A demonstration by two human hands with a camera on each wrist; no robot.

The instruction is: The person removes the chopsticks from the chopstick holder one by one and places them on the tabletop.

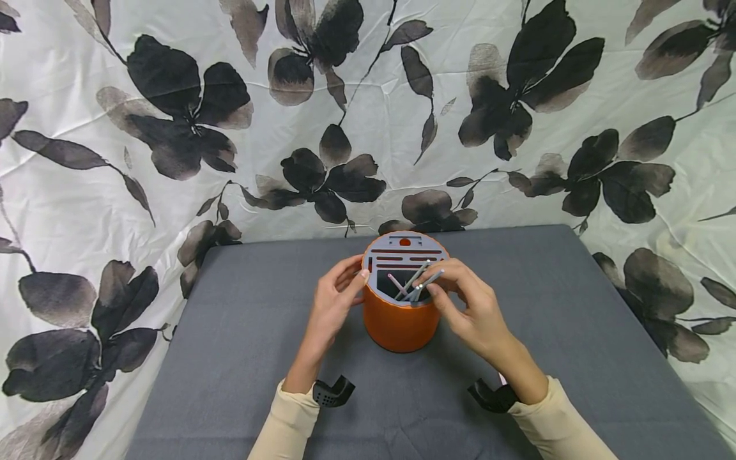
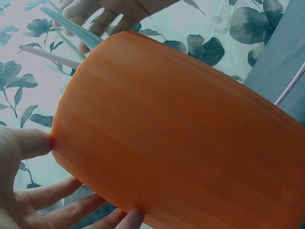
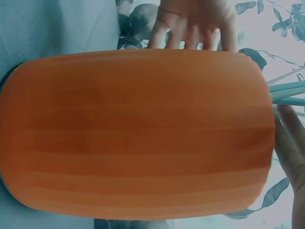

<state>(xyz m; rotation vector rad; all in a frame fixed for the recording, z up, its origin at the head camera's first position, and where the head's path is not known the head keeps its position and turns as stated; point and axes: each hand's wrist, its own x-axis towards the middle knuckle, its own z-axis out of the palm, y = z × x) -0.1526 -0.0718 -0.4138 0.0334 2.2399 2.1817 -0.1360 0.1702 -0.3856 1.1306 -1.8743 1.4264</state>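
Note:
An orange round container (image 1: pixel 400 329) stands on the grey cloth, its grey slotted top (image 1: pixel 397 246) facing up. My left hand (image 1: pixel 336 297) holds its left side, thumb at the rim and fingers along the wall. Several thin sticks (image 1: pixel 411 281), grey and pink, lean out of the square opening at the front of the top. At the opening's right side, my right hand (image 1: pixel 474 306) pinches a grey stick between thumb and fingers. In the left wrist view, the orange wall (image 2: pixel 181 129) hides the sticks' lower ends; pale sticks (image 2: pixel 71 26) reach up among the right hand's fingers.
Grey cloth (image 1: pixel 259 358) covers the table, and a white sheet with dark flowers (image 1: pixel 190 121) hangs behind it. Beside the container, a thin pink rod (image 2: pixel 289 86) shows in the left wrist view. Black wrist cameras (image 1: pixel 333 391) sit on both wrists.

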